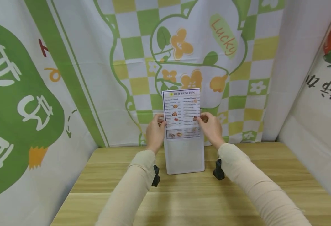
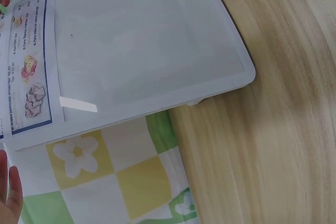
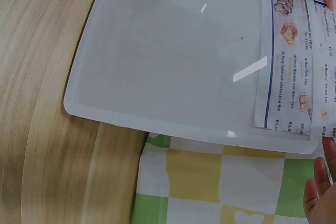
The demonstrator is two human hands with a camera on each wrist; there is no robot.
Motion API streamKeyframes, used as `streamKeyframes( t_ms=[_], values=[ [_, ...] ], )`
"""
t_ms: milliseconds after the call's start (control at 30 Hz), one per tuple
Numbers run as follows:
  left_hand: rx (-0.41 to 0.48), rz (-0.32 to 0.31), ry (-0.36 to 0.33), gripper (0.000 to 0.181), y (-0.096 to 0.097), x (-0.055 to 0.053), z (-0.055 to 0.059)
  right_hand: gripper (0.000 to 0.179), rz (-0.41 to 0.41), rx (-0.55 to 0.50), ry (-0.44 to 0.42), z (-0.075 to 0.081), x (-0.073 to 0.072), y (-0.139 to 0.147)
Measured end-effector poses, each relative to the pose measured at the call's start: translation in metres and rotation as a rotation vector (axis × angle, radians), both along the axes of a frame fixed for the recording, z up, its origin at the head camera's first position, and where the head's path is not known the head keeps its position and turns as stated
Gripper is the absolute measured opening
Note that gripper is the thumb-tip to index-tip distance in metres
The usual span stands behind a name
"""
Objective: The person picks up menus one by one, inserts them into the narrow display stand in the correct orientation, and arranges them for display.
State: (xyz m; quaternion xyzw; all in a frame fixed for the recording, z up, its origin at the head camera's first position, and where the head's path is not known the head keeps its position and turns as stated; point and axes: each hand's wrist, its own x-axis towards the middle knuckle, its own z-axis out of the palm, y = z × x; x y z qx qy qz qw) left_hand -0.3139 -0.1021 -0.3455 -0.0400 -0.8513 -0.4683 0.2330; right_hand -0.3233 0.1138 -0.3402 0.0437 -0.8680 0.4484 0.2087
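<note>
A paper menu headed "DIM SUM INN" stands upright, its lower strip behind the clear front of a white display holder. Most of the sheet rises above the holder's top edge. My left hand pinches the menu's left edge near that top edge. On the opposite side, my right hand grips the right edge between thumb and fingers. Both wrist views show the menu's bottom strip inside the holder, with its blank panel below; only fingertips of the hands appear there.
The holder stands on a wooden table, close to its back edge. Behind hangs a green, yellow and white checked curtain. Printed cloth walls rise at left and right. A black wrist device hangs under each forearm.
</note>
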Motion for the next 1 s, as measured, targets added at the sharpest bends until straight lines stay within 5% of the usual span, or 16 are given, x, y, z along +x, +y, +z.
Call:
streamKeyframes(
  t_ms=[567, 1000],
  values=[
    [-0.024, 0.008, -0.052, 0.029, -0.002, 0.002, -0.009, 0.030, -0.009, -0.099, 0.072, 0.014, -0.007, -0.004],
    [0.003, 0.021, -0.043, 0.029, -0.006, 0.000, -0.008, 0.025, -0.020, -0.102, 0.058, 0.002, -0.005, -0.005]
  ],
)
